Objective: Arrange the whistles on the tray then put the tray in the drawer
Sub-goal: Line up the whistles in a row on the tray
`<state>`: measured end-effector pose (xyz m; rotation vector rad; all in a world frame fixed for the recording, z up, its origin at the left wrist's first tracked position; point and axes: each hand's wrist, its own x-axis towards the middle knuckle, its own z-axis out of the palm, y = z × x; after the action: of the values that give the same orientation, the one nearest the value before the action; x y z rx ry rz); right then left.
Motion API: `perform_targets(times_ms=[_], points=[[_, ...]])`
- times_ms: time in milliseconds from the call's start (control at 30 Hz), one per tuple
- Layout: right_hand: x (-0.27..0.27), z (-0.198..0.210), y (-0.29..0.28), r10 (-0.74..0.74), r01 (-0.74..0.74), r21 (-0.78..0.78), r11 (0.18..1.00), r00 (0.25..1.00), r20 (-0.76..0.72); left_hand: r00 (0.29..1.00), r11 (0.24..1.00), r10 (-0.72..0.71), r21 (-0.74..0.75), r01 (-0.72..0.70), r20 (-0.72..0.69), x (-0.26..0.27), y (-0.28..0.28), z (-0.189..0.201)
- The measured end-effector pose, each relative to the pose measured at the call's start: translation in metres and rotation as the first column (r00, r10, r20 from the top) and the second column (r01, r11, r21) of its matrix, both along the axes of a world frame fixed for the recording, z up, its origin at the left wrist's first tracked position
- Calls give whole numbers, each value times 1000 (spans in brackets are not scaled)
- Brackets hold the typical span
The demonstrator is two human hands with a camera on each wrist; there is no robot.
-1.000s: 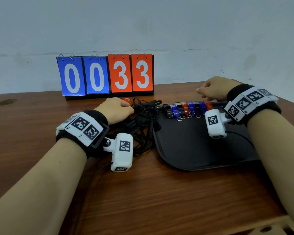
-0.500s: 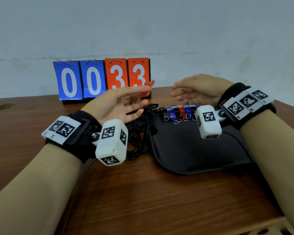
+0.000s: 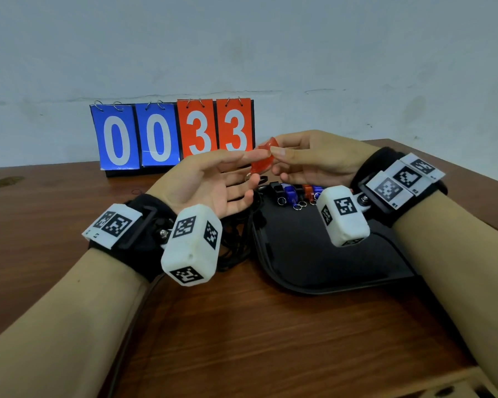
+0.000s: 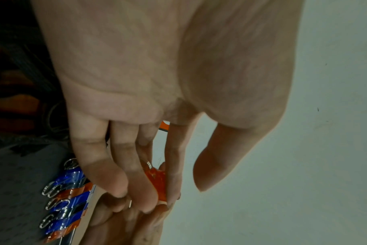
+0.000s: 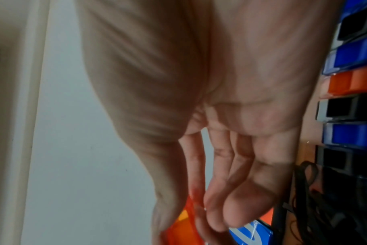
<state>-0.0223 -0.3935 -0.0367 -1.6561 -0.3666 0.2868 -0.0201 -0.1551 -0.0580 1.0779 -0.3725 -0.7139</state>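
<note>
While our left fingertips (image 3: 242,156) and right fingertips (image 3: 276,150) meet at the centre of the frame, they pinch a translucent red whistle (image 3: 261,161) between them, lifted above the table. The left hand (image 3: 204,182) lies palm up with fingers nearly straight; the right hand (image 3: 314,159) curls thumb and forefinger onto the whistle. Just below, a row of blue, red and black whistles (image 3: 296,192) already lines the far edge of the black tray (image 3: 314,262). Left of the tray lies a tangle of black cords (image 3: 236,242). We judge the arranging well advanced; placing this whistle and stowing the tray remain, and no drawer shows.
</note>
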Motion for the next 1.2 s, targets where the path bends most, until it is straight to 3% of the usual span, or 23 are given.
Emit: perform_targets(times_ms=[267, 367, 533, 733, 1000, 1200], points=[[-1, -3, 6, -48, 49, -10, 999, 996, 79, 1000, 998, -22, -61, 22, -2, -2, 0, 1], [1, -1, 4, -129, 128, 16, 992, 986, 110, 999, 999, -36, -14, 37, 40, -2, -1, 3], [1, 9, -16, -274, 276, 3, 961, 954, 123, 984, 973, 145, 164, -161, 104, 5, -5, -3], [2, 11, -51, -443, 443, -13, 896, 896, 47, 962, 939, 238, 219, -264, 135, 10, 1, -4], [11, 0, -103, -614, 578, -224, 785, 775, -150, 935, 892, 311, 286, -349, 172, 16, 1, -10], [17, -9, -109, -679, 552, -593, 586, 734, 11, 913, 843, 332, 360, -400, 236, 18, 0, -14]])
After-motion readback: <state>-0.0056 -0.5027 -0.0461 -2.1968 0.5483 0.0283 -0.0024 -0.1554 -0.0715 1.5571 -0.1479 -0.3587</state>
